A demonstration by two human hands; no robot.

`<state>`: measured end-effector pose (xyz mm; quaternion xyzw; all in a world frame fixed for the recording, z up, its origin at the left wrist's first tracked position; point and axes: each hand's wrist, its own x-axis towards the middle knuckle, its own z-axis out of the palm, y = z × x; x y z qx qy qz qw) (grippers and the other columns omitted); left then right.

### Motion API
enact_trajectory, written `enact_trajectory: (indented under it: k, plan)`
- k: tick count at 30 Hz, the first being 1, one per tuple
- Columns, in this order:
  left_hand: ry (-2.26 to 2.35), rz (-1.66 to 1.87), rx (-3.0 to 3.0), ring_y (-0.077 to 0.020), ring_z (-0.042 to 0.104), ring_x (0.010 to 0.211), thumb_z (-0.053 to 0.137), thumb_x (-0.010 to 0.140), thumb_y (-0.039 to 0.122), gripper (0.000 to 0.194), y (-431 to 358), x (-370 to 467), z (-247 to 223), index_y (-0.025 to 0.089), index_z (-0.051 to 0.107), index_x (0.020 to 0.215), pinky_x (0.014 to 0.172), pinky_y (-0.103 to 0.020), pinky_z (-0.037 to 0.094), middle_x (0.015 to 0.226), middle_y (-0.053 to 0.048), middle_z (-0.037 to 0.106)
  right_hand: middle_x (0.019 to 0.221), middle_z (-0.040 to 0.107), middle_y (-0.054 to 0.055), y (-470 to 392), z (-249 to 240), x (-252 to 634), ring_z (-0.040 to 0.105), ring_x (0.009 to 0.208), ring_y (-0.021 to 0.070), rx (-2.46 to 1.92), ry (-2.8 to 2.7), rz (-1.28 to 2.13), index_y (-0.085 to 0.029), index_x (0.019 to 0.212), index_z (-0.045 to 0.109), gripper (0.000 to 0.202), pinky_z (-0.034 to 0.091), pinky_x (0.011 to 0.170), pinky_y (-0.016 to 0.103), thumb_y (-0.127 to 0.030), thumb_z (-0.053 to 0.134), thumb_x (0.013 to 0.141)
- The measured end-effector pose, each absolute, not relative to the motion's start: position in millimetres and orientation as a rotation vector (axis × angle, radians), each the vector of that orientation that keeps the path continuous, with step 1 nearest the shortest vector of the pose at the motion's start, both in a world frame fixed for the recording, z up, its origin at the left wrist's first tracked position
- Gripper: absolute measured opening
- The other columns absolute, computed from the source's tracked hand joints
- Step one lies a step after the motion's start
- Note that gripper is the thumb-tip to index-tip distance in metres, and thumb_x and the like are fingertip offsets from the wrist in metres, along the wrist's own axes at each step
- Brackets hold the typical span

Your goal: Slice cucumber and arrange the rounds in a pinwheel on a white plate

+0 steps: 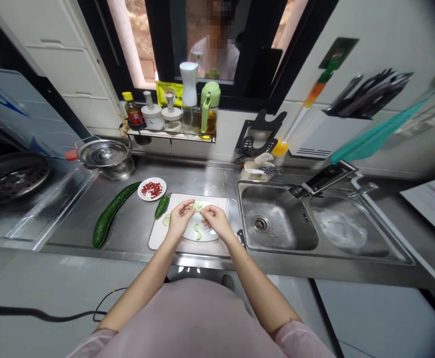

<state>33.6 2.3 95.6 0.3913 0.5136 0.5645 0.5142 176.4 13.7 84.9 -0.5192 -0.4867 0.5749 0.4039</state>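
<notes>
My left hand is over the left side of a white plate, its thumb and fingertips pinched close to pale green cucumber slices. Opposite it, my right hand also has its fingers drawn together, with a bit of pale green at the fingertips. The plate rests on a white cutting board. One curved slice lies toward the middle of the plate. More slices are on the board at the left, beside a cut cucumber piece.
A long cucumber and a dish of chopped red pieces lie left of the board. A knife handle shows at its right edge, near the sink. Behind are a pot and a condiment shelf.
</notes>
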Motion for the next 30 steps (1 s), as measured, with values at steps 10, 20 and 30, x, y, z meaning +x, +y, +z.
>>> enact_trajectory:
  k: [10, 20, 30]
  plan:
    - [1.384, 1.158, 1.022, -0.0090, 0.051, 0.055, 0.070, 0.061, 0.030, 0.029, -3.3, 21.7, 46.0, 0.017, 0.061, 0.086, 0.057, -0.021, 0.039, 0.061, 0.004, 0.057, 0.060, 0.056, -0.004, 19.8, 45.0, 187.1, 0.053, 0.059, 0.0119, -1.567, -1.652, 1.124, -0.019, 0.074, 0.061, 0.020, 0.039, 0.057, 0.021, -0.039, 0.064, 0.073]
    - [1.883, 0.532, 1.366, -0.0159, 0.063, 0.077, 0.064, 0.071, 0.029, 0.015, -16.5, 16.8, 24.2, 0.025, 0.064, 0.085, 0.076, -0.029, 0.039, 0.077, 0.004, 0.069, 0.074, 0.064, 0.000, 6.4, 34.4, 180.8, 0.054, 0.067, 0.0128, -1.850, -2.043, 1.012, -0.020, 0.085, 0.066, 0.014, 0.030, 0.058, 0.021, -0.033, 0.062, 0.079]
    - [1.945, 0.298, 1.482, -0.0194, 0.064, 0.088, 0.059, 0.076, 0.031, 0.016, -19.3, 26.1, 31.9, 0.028, 0.065, 0.091, 0.089, -0.037, 0.029, 0.083, 0.003, 0.073, 0.088, 0.068, 0.004, 6.1, 34.1, 178.6, 0.058, 0.083, 0.0163, -1.966, -2.198, 0.950, -0.021, 0.094, 0.066, 0.019, 0.030, 0.062, 0.022, -0.035, 0.060, 0.082]
